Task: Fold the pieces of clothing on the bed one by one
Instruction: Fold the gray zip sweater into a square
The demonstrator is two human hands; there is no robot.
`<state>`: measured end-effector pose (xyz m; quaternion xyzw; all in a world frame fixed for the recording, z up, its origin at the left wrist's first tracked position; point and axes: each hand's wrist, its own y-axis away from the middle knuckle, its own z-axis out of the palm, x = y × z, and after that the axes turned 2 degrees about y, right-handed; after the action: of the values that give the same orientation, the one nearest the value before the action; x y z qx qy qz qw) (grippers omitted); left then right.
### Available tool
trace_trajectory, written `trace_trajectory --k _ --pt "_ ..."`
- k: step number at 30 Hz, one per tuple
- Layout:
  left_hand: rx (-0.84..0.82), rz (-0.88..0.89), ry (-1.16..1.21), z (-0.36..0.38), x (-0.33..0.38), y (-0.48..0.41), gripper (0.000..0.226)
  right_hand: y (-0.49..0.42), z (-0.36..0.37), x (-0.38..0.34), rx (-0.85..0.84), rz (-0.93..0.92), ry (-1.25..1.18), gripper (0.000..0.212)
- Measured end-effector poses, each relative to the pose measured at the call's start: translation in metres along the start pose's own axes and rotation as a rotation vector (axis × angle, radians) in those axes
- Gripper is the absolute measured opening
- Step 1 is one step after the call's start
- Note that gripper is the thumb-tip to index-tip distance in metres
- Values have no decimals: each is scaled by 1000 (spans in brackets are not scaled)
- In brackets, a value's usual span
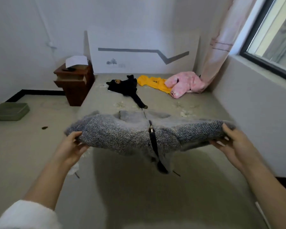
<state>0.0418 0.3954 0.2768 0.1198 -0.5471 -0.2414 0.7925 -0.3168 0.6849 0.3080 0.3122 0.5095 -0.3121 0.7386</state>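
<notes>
Soft daylight enters from the window [274,30] at upper right, lighting the room evenly and rather mutedly, with no glare. The raised grey garment [122,136] throws a broad, soft-edged shadow on the bed [196,171] beneath it. Wide-angle distortion bends the walls and window frame near the edges, and the garment's ends and the near sleeve [23,215] are blurred

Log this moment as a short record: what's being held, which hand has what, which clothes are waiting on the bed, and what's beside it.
held item: grey knit zip jacket, held over the bed
left hand: grips the jacket's left end
right hand: grips the jacket's right end
waiting at far end: black garment, yellow garment, pink garment, all unfolded
beside bed: wooden nightstand, on the left
</notes>
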Motion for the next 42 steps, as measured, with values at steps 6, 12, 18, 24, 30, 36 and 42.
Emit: trace_trajectory --k 6,12,18,24,30,36,42 --pt "193 -419 -118 -65 -140 15 29 44 -34 154 235 599 158 41" --pt "327 -470 -82 -100 -194 43 41 102 -42 229 378 845 243 46" --pt "374 -526 -313 -122 -228 67 14 117 -61 252 420 748 252 39" --pt "323 -715 -465 -133 -321 99 21 143 -85 298 273 816 633 14" --pt "296 -764 -632 -141 -406 97 16 156 -96 369 -89 740 1064 23" --pt "115 -561 -577 -140 -437 78 53 157 -92 415 -180 629 1099 31" --pt "14 -292 -592 -135 -425 72 31 152 -79 410 -97 403 900 12"
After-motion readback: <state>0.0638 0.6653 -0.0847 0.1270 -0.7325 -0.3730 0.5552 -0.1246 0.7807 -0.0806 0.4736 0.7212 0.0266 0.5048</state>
